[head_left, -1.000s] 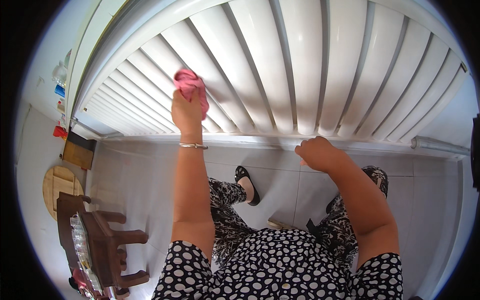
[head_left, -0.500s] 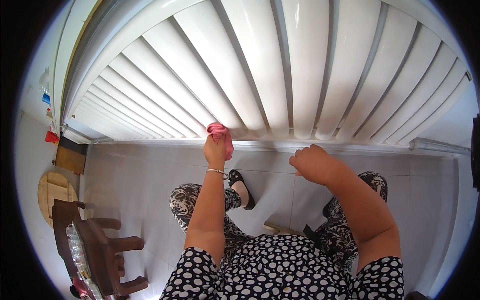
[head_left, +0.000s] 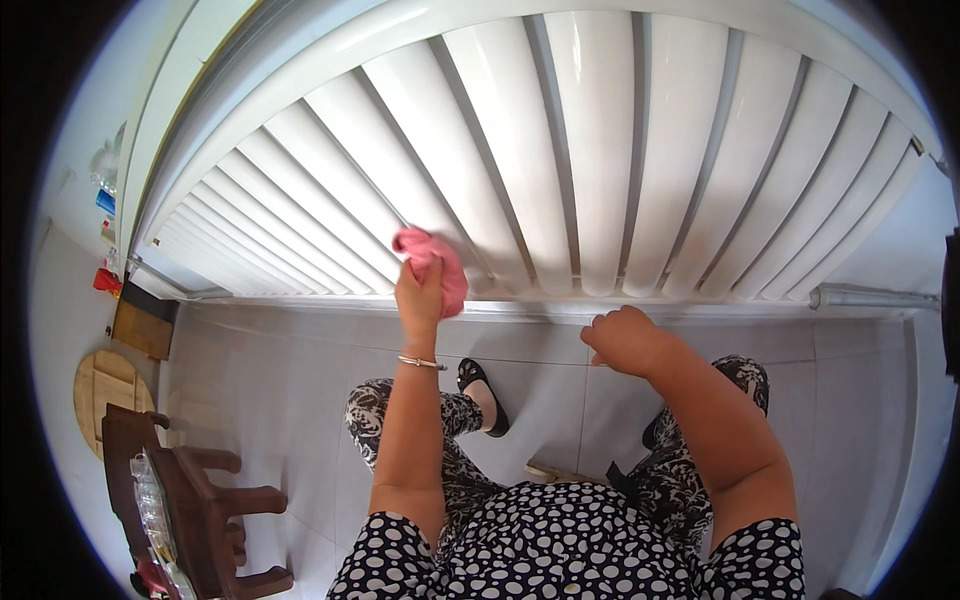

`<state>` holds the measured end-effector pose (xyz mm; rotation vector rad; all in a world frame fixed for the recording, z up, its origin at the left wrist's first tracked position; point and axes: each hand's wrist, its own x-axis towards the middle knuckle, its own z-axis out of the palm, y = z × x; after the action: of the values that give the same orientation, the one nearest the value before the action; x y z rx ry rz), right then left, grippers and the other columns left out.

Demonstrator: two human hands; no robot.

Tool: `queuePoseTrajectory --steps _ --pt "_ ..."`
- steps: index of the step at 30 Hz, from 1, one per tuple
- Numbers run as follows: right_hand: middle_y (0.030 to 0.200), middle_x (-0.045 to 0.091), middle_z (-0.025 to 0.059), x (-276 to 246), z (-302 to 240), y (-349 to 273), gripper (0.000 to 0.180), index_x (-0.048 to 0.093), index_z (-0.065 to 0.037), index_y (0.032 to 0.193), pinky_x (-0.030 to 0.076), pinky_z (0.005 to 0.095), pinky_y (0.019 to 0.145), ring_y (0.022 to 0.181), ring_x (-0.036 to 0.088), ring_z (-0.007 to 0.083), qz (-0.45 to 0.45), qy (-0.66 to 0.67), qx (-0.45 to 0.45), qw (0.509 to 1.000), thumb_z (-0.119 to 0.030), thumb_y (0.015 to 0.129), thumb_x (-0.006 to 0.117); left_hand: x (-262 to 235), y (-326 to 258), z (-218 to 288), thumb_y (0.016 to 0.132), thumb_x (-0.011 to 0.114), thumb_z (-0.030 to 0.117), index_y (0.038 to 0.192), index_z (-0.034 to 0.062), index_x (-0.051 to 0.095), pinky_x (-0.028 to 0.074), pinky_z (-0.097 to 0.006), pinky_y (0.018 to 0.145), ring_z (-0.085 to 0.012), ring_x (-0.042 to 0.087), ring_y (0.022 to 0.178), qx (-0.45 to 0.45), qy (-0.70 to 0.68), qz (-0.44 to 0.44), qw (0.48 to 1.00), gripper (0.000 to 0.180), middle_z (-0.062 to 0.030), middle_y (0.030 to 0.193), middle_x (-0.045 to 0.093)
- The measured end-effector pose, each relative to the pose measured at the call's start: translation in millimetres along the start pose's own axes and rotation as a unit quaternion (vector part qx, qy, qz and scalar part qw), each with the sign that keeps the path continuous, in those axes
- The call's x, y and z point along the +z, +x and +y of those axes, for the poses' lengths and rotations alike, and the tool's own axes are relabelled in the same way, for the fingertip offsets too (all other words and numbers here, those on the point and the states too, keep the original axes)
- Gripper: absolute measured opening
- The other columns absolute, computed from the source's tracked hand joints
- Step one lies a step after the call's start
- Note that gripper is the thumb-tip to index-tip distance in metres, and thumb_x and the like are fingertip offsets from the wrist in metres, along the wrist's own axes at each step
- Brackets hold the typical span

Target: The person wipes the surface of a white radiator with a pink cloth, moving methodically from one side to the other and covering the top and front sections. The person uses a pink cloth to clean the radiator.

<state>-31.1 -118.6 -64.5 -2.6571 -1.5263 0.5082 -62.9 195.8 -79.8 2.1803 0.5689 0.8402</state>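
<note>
Head view | left hand (head_left: 420, 300) bunched tight around pink cloth (head_left: 436, 268) against white radiator (head_left: 600, 150) | cloth looks soft, light, grippable anywhere | right hand (head_left: 625, 340) curled shut, empty

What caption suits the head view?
Left hand presses a pink cloth against a white radiator; right hand closed nearby.

A dark wooden chair (head_left: 200, 510) stands on the pale tiled floor (head_left: 560, 400) at lower left, with a round wooden board (head_left: 100, 385) lying just beyond it near the wall. A brown box (head_left: 143, 322) sits by the wall's foot, and a grey pipe (head_left: 875, 297) runs along the right.
</note>
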Motion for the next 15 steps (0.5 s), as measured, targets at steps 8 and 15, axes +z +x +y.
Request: queuePoseTrajectory --steps 8,15 --pt "0.082 0.068 0.0088 8.3 10.3 6.8 0.01 0.064 -0.008 0.082 0.05 0.0409 0.066 0.082 0.066 0.0281 0.002 -0.004 0.006 1.0 -0.018 0.081 0.064 -77.5 87.9 148.2 0.09 0.062 0.025 0.117 -0.0043 0.05 0.047 -0.032 0.083 -0.023 0.06 0.097 0.188 -0.107 0.126 0.968 0.041 -0.0184 0.105 0.062" --pt "0.082 0.067 0.009 1.0 8.1 4.7 0.007 0.065 -0.008 0.084 0.049 0.0398 0.069 0.081 0.066 0.0274 0.021 -0.011 0.002 1.0 -0.014 0.081 0.063 -74.3 100.9 143.9 0.091 0.06 0.018 0.112 -0.0026 0.053 0.048 -0.03 0.075 -0.0189 0.061 0.085 0.202 -0.085 0.186 0.958 0.03 -0.0134 0.092 0.065"
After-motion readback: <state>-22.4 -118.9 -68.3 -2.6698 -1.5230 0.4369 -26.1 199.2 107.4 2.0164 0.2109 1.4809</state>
